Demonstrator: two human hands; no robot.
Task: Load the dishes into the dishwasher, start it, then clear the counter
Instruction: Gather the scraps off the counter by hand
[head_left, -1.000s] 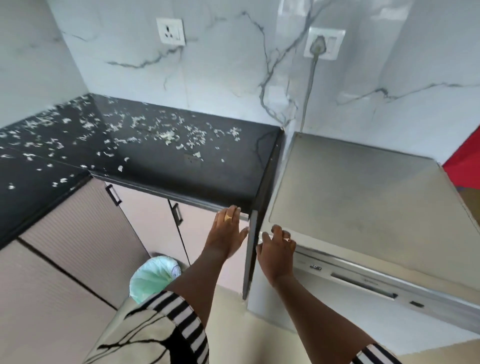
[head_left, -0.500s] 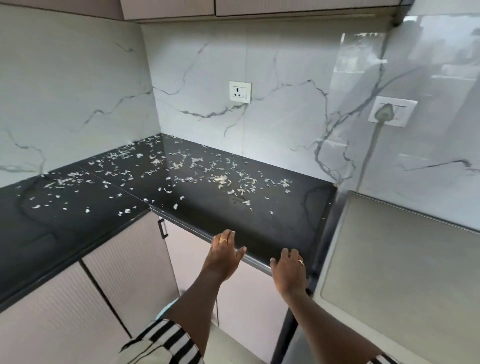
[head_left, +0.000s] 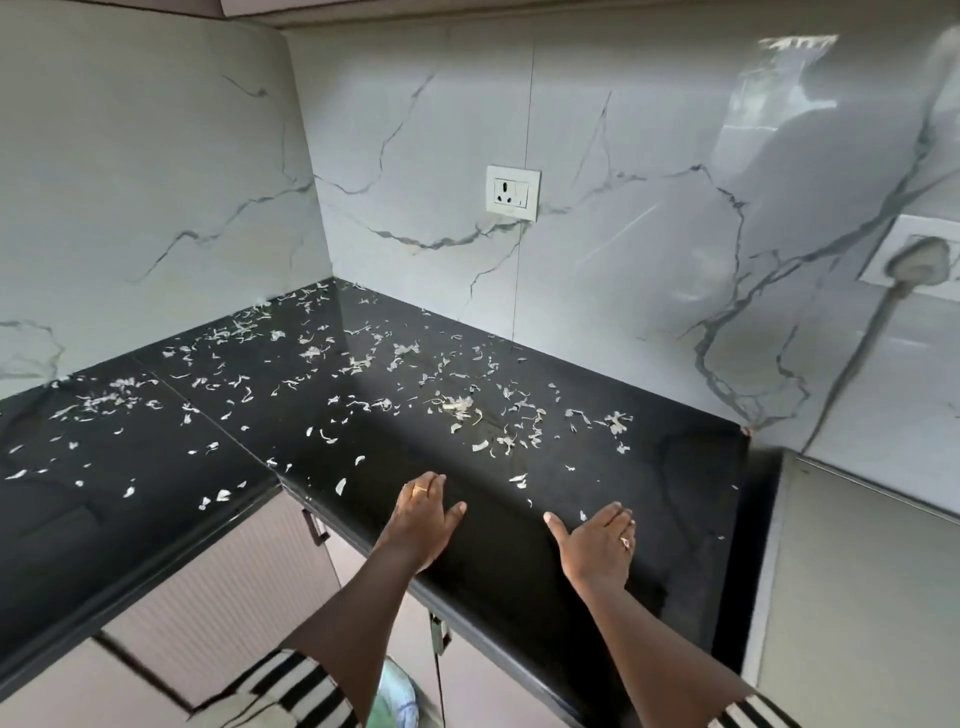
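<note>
Black counter (head_left: 680, 525), pale scraps (head_left: 458, 405) just beyond left hand (head_left: 420, 522) and right hand (head_left: 598, 546), both flat, empty.

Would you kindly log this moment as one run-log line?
step: clear counter | left hand: open, at counter edge | right hand: open, same edge | scraps: scattered

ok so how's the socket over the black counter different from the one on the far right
The middle socket is empty, pin holes showing; the right socket has a grey plug in it, its cord running down the wall. The middle socket is sharp and whole in frame; the right socket is blurred and cut by the picture's edge. Both are white plates on the marble-look wall.
</note>
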